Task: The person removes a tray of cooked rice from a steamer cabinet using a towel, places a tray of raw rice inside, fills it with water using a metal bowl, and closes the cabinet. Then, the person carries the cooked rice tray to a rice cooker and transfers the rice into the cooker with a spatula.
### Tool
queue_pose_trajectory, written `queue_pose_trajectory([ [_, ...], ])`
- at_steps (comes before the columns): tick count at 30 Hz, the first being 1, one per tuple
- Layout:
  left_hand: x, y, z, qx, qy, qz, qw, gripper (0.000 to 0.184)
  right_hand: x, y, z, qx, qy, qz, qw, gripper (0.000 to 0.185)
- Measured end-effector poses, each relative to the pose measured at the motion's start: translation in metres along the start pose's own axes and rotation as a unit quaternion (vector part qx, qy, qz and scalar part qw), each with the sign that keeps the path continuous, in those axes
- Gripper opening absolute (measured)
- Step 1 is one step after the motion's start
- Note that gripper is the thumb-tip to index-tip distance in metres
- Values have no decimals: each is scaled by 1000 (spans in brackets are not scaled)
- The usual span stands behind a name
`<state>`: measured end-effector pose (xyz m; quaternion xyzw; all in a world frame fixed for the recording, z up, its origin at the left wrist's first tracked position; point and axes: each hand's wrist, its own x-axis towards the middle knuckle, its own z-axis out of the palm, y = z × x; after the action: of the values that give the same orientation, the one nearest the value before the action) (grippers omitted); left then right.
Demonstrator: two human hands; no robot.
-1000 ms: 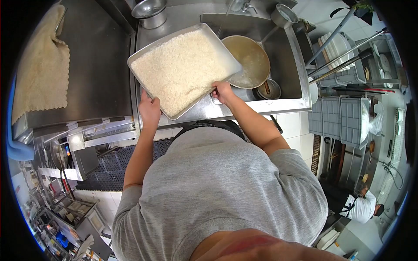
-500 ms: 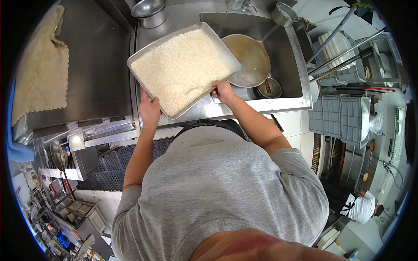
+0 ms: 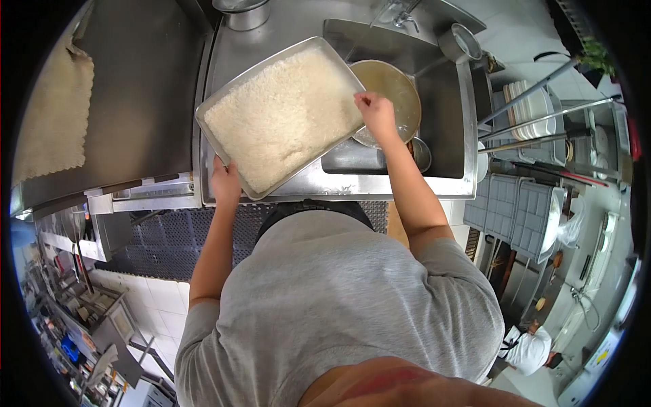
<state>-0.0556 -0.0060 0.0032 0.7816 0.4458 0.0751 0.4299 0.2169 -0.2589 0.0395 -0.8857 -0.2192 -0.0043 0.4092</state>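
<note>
Hands, tray and sink, seen from above. I hold the tray [image 3: 220, 144] at a slant, and it serves as the landmark for all places here. It lies over the steel worktop [image 3: 227, 64], its right end overlapping, in this view, the wide pot [image 3: 401, 102] in the sink [image 3: 444, 119]; whether it rests on the pot's rim cannot be told. My left hand [image 3: 226, 182] grips the tray's near left edge, fingers [image 3: 220, 165] and thumb closed about the rim. My right hand [image 3: 375, 112] is at the tray's right edge, fingers bunched together; I cannot tell whether they pinch anything or touch the rim.

Progress, judged from the present layout: white grains [image 3: 281, 115] already cover most of the tray. The layer is thick toward the left and thins to a paler strip at the far right, so its spread appears uneven and incomplete there. The pot, just right of the tray, contains cloudy liquid; how much grain is left in it cannot be told.

Surroundings: beyond the tray to the left is a metal pot [image 3: 245, 15]; beyond it to the right, a tap [image 3: 407, 22]. Well left of the tray hangs a tan cloth [image 3: 54, 112].
</note>
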Motion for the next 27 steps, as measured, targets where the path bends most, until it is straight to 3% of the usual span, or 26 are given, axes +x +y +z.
queue_pose_trajectory([
  [3, -7, 16, -7, 11, 7, -49, 999, 50, 35, 10, 18, -69, 27, -116, 990, 12],
  [6, -21, 24, -16, 3, 72, 0, 997, 51, 66, 19, 37, -77, 32, -201, 976, 11],
  [11, -44, 16, -20, 32, 130, 50, 990, 47, 108, 25, 65, -60, 5, -243, 968, 11],
  [18, -66, 14, -15, 12, 153, 23, 988, 37, 148, 21, 93, -25, -3, -237, 971, 12],
  [21, -73, 17, -11, -11, 160, 9, 987, 35, 160, 27, 108, -18, -20, -285, 958, 14],
  [24, -77, 21, -6, -19, 168, 1, 986, 34, 172, 27, 127, -72, -114, -315, 939, 18],
  [27, -78, 20, -3, -30, 173, -5, 984, 33, 171, 12, 142, -64, -139, -316, 936, 20],
])
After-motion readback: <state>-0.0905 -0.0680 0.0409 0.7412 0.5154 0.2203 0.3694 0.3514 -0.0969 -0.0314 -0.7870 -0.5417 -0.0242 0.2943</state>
